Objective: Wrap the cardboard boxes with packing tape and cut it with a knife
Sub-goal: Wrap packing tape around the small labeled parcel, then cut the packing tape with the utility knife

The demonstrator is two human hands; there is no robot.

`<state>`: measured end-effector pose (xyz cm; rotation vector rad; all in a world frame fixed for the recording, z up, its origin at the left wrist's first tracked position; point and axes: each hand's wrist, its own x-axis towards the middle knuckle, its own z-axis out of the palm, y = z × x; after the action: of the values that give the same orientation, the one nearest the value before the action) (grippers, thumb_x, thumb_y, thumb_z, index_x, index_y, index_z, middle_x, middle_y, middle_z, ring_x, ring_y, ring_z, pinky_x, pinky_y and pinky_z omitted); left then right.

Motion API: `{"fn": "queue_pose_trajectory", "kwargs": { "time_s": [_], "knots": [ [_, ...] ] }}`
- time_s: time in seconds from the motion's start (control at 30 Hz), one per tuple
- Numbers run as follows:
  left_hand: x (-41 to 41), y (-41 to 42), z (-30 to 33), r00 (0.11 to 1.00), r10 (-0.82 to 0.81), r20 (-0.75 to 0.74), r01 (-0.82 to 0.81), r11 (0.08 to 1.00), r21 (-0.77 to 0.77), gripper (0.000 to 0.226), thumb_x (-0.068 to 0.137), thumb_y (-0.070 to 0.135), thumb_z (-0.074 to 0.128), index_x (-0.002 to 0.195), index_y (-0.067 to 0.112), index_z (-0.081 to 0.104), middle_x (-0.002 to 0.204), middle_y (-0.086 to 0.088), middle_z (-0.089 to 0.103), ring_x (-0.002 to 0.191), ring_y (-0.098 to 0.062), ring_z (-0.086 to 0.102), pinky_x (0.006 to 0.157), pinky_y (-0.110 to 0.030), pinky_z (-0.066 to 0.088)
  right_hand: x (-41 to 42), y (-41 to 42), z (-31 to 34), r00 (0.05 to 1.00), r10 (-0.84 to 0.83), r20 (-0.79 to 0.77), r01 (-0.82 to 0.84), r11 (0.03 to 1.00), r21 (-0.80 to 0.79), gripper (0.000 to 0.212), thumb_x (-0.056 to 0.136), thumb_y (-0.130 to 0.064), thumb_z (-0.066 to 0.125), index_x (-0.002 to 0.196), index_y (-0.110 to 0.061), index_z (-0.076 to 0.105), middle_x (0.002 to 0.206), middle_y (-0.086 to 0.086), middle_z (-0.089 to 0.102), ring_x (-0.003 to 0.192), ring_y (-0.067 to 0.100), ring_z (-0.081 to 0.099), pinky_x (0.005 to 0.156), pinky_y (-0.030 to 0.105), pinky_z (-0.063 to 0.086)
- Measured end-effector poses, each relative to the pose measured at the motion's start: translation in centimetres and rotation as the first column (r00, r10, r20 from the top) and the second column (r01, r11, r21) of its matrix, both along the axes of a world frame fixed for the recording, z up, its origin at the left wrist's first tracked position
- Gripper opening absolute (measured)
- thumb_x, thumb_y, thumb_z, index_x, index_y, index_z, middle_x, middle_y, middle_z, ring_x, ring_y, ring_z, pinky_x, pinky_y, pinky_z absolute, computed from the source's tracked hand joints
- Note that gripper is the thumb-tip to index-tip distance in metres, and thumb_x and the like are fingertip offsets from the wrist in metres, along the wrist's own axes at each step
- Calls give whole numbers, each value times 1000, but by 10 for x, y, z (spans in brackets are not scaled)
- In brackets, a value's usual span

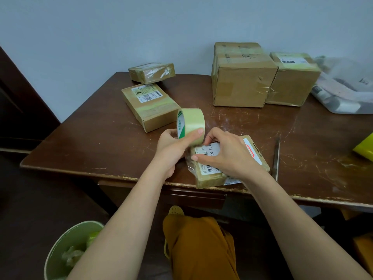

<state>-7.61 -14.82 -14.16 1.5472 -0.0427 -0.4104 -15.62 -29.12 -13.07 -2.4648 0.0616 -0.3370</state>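
Tape first: I see the roll of packing tape (191,123) held up on edge just above the near part of the wooden table (96,138), gripped by the left hand (175,142), thumb across its outer band and fingers curled behind the green-and-white core. Right beside it, the right hand (224,153) lies over the small cardboard box (232,170) at the table's front edge, fingers bent down onto the white shipping label; its fingertips sit close against the roll, though I cannot tell whether they pinch a tape end or only press the box. That box sits tilted, one corner reaching past the table edge, with crinkled clear film at its left side. To its right, apart from it, the knife (277,158) lies flat on the table, long and thin, running front to back. Farther back on the left I see a flat labelled box (150,107) and behind it a smaller taped box (151,72) near the wall. At the back right stand a large box (242,77) and, touching it, a medium box (292,81). A green bin (66,251) stands on the floor at lower left.
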Motion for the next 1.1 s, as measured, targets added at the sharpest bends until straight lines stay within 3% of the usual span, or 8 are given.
{"fn": "queue_pose_trajectory", "kwargs": {
  "time_s": [0.2,0.33,0.5,0.57,0.67,0.77,0.87,1.1],
  "knots": [
    [-1,-1,-2,995,83,52,-85,995,43,88,49,44,93,119,19,46,113,-3,67,102,-21,68,90,-48,57,-4,1,-1,997,61,51,-62,998,22,25,77,-50,77,87,-36,60,81,-21,61,80,-3,48,89,32,34],
    [0,7,2,996,-14,-83,3,992,-124,98,50,26,97,130,13,41,116,-11,69,99,-26,72,76,-39,60,-4,2,-1,997,67,48,-67,998,-15,20,79,-53,74,92,-39,68,93,-20,67,86,1,48,95,35,37],
    [-7,14,9,983,-75,-169,23,957,-290,92,57,13,86,136,5,40,113,-17,71,92,-27,74,64,-31,59,-10,0,4,998,63,25,-62,997,-43,24,84,-43,73,105,-31,76,130,-11,61,123,13,42,101,35,34],
    [-8,14,10,980,-82,-183,23,954,-300,81,62,10,84,133,6,44,108,-16,74,92,-28,74,69,-34,60,-18,-11,12,987,-68,143,58,996,72,17,89,-32,70,106,-31,75,124,-15,61,120,10,45,97,29,33],
    [-6,14,10,975,-83,-207,12,946,-324,66,72,10,80,128,8,46,98,-14,76,89,-30,74,69,-36,61,-36,-47,21,884,-387,262,361,921,144,25,94,-10,61,103,-28,76,106,-10,67,106,18,59,90,34,47],
    [-6,14,11,974,-82,-209,8,942,-335,80,64,21,81,134,9,45,105,-15,73,89,-30,74,69,-35,60,-53,-81,20,859,-511,29,505,837,-209,45,90,4,54,115,-29,72,110,2,58,110,25,50,84,38,48],
    [-7,13,11,976,-90,-199,19,942,-334,82,66,25,80,138,7,45,108,-15,71,90,-31,73,77,-37,59,-65,-87,12,857,-472,-209,337,818,-465,54,91,1,55,133,-32,61,119,6,47,117,25,43,85,39,50],
    [-10,16,11,973,-87,-212,9,939,-345,84,66,25,80,140,7,45,120,-17,68,102,-33,70,83,-38,57,-73,-91,7,907,-419,-41,264,643,-719,30,98,-23,56,122,-37,66,115,-6,57,108,15,48,62,26,36]
  ]
}}
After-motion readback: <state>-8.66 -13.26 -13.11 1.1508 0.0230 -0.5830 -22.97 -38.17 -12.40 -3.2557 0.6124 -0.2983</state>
